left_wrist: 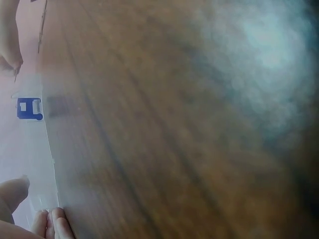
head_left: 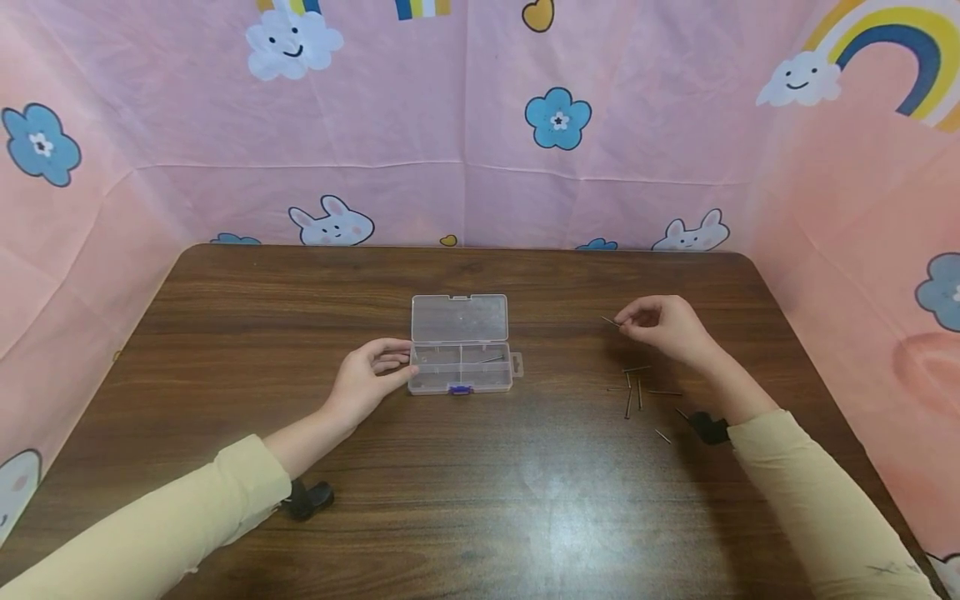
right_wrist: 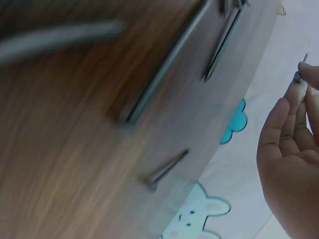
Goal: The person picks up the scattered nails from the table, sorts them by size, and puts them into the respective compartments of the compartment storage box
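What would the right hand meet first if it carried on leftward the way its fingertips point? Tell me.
Probably the clear plastic box. The right hand, pinching a nail, points left over bare table toward it; the hand's height is unclear, so it might pass above.

Materials and finish
Table (head_left: 480,517): dark wood grain, glossy. Box (head_left: 460,343): clear smooth plastic. Nails (head_left: 633,392): dull metal. Backdrop (head_left: 420,125): matt cloth.

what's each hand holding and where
Right hand pinches a nail by one end. Left hand grips the box at its left edge.
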Available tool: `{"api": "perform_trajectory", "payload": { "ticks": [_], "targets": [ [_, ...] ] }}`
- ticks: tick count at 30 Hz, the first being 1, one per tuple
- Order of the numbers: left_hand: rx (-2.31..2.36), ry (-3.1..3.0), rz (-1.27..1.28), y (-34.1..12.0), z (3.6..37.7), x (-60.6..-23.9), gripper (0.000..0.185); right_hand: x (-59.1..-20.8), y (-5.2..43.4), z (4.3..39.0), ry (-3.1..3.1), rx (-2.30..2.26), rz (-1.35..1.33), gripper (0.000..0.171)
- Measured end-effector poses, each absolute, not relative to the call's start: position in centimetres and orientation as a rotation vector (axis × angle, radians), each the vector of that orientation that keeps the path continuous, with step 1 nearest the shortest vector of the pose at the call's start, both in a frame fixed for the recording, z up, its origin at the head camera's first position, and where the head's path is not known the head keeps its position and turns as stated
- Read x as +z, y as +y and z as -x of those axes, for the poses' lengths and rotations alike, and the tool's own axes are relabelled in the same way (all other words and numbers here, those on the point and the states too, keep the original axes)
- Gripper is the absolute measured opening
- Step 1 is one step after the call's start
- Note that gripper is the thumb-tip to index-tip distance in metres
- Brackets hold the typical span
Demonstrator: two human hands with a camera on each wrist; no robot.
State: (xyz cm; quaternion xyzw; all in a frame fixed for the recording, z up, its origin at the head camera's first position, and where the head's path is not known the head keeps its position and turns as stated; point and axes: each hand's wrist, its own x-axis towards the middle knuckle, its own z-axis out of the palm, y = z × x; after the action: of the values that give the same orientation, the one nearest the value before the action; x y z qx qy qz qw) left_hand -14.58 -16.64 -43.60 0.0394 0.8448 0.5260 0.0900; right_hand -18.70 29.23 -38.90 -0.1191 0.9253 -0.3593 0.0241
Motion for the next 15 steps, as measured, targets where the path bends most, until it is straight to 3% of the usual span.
{"api": "perform_trajectory", "payload": {
  "ticks": [15],
  "targets": [
    [1.565,2.510,-0.116,-16.7,14.6,-43.6,0.044,-38.6,23.7,19.7,2.722,-1.243,0.457,0.012]
  ]
}}
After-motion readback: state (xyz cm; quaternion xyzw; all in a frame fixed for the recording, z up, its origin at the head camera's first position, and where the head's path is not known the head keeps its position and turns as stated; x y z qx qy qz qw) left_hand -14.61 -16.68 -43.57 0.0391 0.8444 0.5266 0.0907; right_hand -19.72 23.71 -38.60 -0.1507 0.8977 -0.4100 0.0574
